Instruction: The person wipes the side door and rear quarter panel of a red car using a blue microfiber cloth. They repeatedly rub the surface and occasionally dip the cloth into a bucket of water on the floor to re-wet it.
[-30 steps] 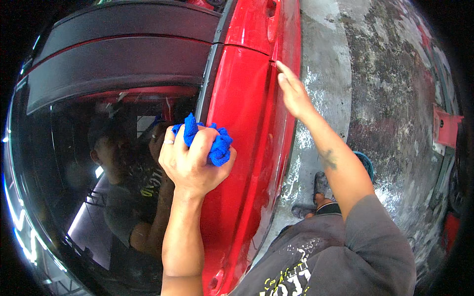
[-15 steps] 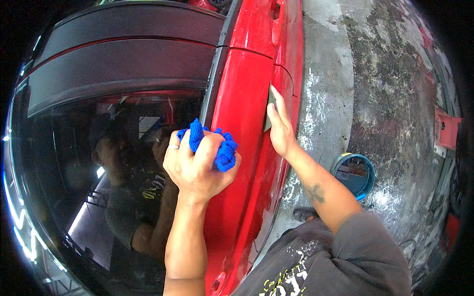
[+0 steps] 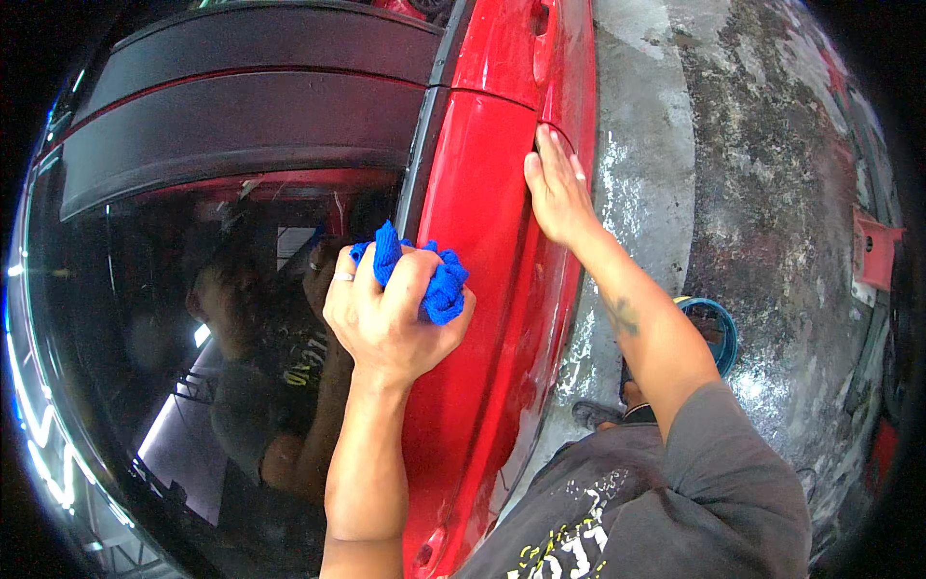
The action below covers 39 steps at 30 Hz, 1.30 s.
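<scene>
My left hand (image 3: 391,304) is closed around a bunched blue cloth (image 3: 445,289), which pokes out between the fingers and beside the thumb. It rests at the border between the car's dark glass (image 3: 280,376) and its red body panel (image 3: 473,212). Farther up and to the right, my right hand (image 3: 559,188) lies flat with fingers stretched out along the outer side of the red panel, near a curved panel seam. Half a second ago a thin grey-green sheet showed under that palm; now the hand hides whatever is beneath it.
A blue-rimmed bucket (image 3: 723,338) stands on the wet, patchy concrete floor (image 3: 772,193), partly behind my right arm. The black roof (image 3: 241,121) spans the upper left. A red bracket-like part (image 3: 875,249) is at the far right. A door handle (image 3: 541,34) sits up ahead.
My right hand has slid forward along the red panel, and the grey-green sheet has gone out of sight. My left hand with the cloth has barely moved.
</scene>
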Each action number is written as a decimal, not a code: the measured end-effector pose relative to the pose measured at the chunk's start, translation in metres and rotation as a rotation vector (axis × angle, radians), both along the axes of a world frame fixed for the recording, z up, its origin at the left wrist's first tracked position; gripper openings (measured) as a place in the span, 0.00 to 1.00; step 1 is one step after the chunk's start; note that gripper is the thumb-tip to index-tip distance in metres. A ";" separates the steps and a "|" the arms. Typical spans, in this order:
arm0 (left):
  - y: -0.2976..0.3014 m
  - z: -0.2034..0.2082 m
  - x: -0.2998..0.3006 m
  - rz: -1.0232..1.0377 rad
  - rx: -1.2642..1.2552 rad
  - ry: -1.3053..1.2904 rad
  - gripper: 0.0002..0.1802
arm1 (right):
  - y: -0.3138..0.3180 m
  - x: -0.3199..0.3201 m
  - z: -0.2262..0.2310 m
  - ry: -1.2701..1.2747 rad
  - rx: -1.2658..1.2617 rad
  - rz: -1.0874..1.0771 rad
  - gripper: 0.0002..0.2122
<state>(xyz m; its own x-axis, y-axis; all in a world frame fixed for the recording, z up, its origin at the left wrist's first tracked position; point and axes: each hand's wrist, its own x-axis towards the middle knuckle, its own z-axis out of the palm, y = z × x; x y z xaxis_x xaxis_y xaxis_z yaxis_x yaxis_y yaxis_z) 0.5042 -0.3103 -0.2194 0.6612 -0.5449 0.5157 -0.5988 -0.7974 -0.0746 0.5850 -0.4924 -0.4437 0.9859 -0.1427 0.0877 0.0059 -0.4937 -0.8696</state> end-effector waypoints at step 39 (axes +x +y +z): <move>0.008 -0.009 0.000 0.001 -0.010 -0.015 0.18 | 0.006 -0.024 -0.041 -0.243 -0.049 0.024 0.28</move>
